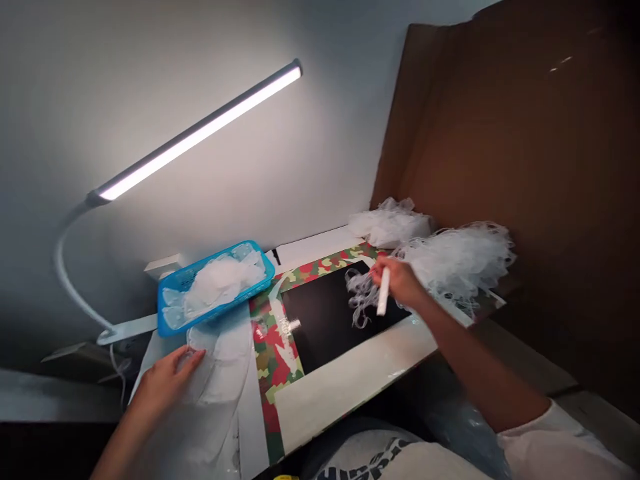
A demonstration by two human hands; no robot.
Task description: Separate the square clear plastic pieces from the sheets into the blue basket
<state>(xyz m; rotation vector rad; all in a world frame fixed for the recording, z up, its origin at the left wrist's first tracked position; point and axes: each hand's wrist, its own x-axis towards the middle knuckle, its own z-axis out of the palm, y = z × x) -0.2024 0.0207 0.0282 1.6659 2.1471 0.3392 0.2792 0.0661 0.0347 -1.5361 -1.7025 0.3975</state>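
On the left, my left hand point(173, 373) has its thumb and fingertips together at the edge of a sheer white fabric piece point(227, 363), one of several laid overlapping down the table's left side. My right hand point(397, 280) is closed round a white stick-like tool point(383, 292), held above a black panel point(325, 320). Beside its fingers, curly white strips point(361, 293) lie over the panel; I cannot tell whether the fingers also grip them. The panel is framed by a camouflage-patterned border point(280, 347).
A blue basket point(173, 327) of white sheer pieces stands at the back left, near a lit lamp point(205, 133) on a bent neck. White frilly heaps point(460, 260) lie at the back right, before a tall cardboard sheet point(500, 133). A pale strip point(350, 387) runs along the front edge.
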